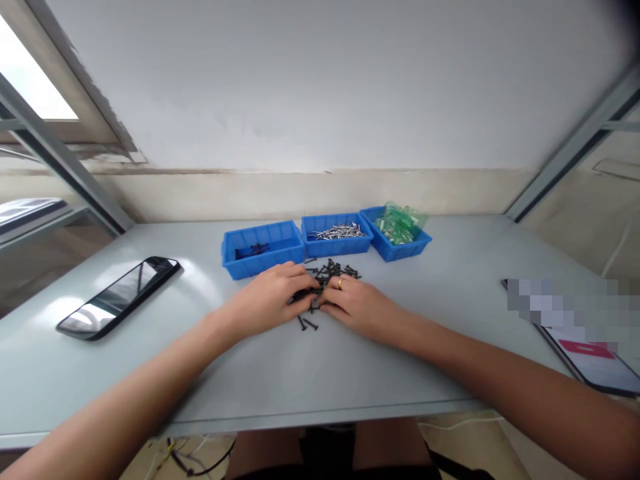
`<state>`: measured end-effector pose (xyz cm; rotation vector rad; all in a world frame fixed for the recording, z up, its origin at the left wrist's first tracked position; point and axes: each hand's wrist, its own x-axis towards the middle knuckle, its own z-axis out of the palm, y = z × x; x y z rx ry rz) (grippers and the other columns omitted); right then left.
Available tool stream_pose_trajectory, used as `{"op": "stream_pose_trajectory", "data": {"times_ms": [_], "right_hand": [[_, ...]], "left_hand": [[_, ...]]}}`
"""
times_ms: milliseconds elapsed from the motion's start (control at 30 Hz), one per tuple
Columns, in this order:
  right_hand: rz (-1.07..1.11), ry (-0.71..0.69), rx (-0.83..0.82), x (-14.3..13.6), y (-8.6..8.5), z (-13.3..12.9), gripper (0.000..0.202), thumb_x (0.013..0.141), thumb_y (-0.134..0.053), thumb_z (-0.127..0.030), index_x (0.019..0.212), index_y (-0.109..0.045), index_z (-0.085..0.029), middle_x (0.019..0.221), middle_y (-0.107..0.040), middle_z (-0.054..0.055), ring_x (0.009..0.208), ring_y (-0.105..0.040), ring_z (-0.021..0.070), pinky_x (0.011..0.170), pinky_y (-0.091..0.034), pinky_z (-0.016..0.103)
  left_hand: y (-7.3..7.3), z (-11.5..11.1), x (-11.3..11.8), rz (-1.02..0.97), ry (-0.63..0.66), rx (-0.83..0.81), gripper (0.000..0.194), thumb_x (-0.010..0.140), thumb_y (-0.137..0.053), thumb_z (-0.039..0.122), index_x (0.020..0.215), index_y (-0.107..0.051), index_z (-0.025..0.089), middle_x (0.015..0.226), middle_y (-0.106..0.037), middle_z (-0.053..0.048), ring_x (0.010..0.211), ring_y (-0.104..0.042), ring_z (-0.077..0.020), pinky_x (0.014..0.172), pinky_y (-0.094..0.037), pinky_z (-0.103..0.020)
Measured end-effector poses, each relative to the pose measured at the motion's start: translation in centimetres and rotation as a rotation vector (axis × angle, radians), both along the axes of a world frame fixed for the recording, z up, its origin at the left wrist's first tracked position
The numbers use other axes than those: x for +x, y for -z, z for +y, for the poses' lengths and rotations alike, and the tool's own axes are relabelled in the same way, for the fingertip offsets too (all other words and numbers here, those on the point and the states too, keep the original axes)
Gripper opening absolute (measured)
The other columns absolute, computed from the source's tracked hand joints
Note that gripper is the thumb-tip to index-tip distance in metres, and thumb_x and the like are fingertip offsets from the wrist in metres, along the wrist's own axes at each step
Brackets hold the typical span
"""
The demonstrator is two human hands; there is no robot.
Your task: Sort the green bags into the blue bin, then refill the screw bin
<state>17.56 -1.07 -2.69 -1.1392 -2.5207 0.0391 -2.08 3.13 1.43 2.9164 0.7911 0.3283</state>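
Note:
Dark screws [330,269] lie in a loose pile on the grey table, with a few strays [309,325] nearer the front edge. My left hand [273,293] curls over the left side of the pile, black screws showing between its thumb and fingers. From the other side my right hand [363,303], a gold ring on one finger, presses bent fingertips into the screws. The fingertips of both hands almost meet, and what lies under them is partly hidden. Just behind my left hand is a blue bin [264,261] holding a few dark screws.
A middle blue bin [337,249] holds silver nails or screws, and a right one [405,251] holds green plastic packets. A black phone [120,297] lies at left, another lit phone [590,360] at right. Metal posts and a wall bound the table.

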Motion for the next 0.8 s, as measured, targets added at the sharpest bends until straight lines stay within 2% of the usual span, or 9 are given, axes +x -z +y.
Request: {"op": "stream_pose_trajectory", "data": {"times_ms": [233, 367, 467, 633, 800], "right_hand": [[-0.070, 0.066, 0.008, 0.7, 0.0, 0.3, 0.019, 0.093, -0.044, -0.018, 0.089, -0.061, -0.013, 0.091, -0.061, 0.009, 0.087, -0.055, 0.0202, 0.079, -0.045, 0.033], [-0.108, 0.077, 0.000, 1.0, 0.0, 0.6, 0.019, 0.094, -0.043, -0.019, 0.089, -0.061, -0.014, 0.092, -0.062, 0.009, 0.089, -0.056, 0.0209, 0.081, -0.045, 0.035], [-0.107, 0.082, 0.008, 1.1, -0.2, 0.7, 0.020, 0.094, -0.040, -0.018, 0.089, -0.060, -0.014, 0.091, -0.061, 0.009, 0.087, -0.056, 0.0210, 0.078, -0.046, 0.035], [-0.016, 0.096, -0.020, 1.1, -1.1, 0.3, 0.019, 0.096, -0.039, -0.020, 0.091, -0.057, -0.015, 0.090, -0.062, 0.008, 0.087, -0.057, 0.0215, 0.076, -0.045, 0.034], [0.259, 0.067, -0.182, 1.3, -2.2, -0.1, 0.007, 0.092, -0.047, -0.020, 0.096, -0.052, -0.019, 0.093, -0.065, 0.004, 0.083, -0.061, 0.0172, 0.073, -0.046, 0.030]], "left_hand": [[0.2, 0.0, 0.1, 0.013, 0.025, -0.067, 0.021, 0.088, -0.053, 0.028, 0.099, -0.066, 0.017, 0.093, -0.064, -0.006, 0.089, -0.060, -0.0201, 0.080, -0.046, -0.033], [0.4, 0.2, 0.0, 0.007, 0.045, -0.053, 0.017, 0.087, -0.055, 0.027, 0.094, -0.067, 0.017, 0.092, -0.065, -0.005, 0.088, -0.060, -0.0195, 0.085, -0.044, -0.035], [0.5, 0.3, 0.0, 0.004, 0.038, -0.037, 0.016, 0.087, -0.054, 0.025, 0.093, -0.067, 0.017, 0.091, -0.065, -0.005, 0.086, -0.060, -0.0191, 0.082, -0.045, -0.034], [0.4, -0.1, 0.2, -0.024, 0.024, -0.037, 0.018, 0.088, -0.052, 0.025, 0.093, -0.067, 0.017, 0.088, -0.064, -0.005, 0.084, -0.060, -0.0184, 0.076, -0.047, -0.031], [0.3, -0.6, 0.4, -0.097, 0.011, -0.025, 0.019, 0.091, -0.050, 0.028, 0.093, -0.066, 0.018, 0.086, -0.064, -0.004, 0.083, -0.059, -0.0175, 0.075, -0.047, -0.030]]}}
